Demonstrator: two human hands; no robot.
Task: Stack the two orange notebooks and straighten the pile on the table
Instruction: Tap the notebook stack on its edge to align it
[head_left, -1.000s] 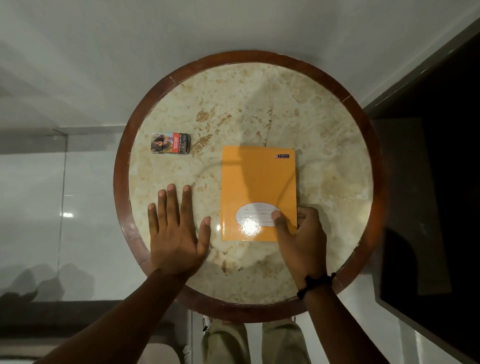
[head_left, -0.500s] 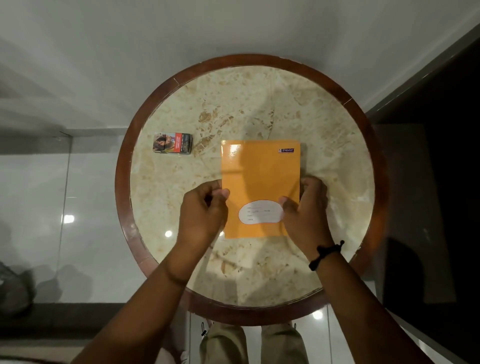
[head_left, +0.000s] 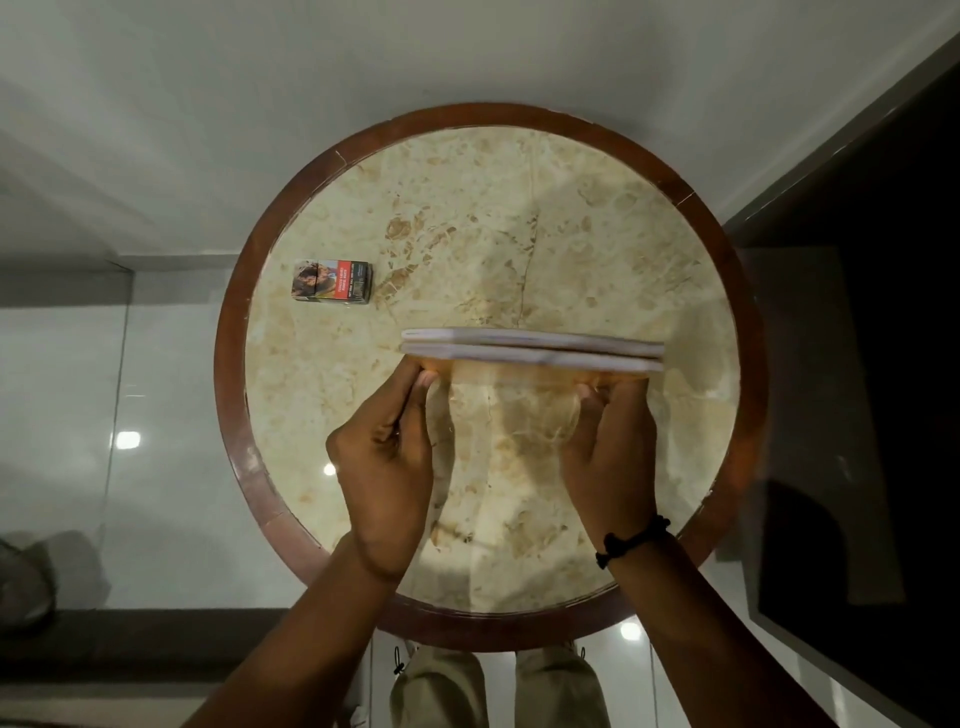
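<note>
The left hand (head_left: 387, 467) is closed in a pinch at the left end of the two notebooks (head_left: 532, 349), its fingertips curled in against the near face of the pair; the right hand (head_left: 610, 457) grips the same pair toward its right end, fingers folded around from the near side, though how far they reach behind cannot be told; a black cord bracelet (head_left: 631, 540) circles the right wrist. Between the hands the notebooks stand on edge, so that the camera looks down on their upper edges: two pale bands of pages lying one against the other, running left to right and slightly tilted, the right end a little lower in the picture; only a faint orange tint of the cover shows below the bands, blurred. Whether the lower edges touch the tabletop cannot be told. The pair is over the middle of the round table (head_left: 228, 374), a mottled cream stone top inside a dark reddish wooden rim; a small printed box (head_left: 332, 281) lies flat on the stone to the far left, well apart from the notebooks and both hands; pale glossy floor surrounds the table.
</note>
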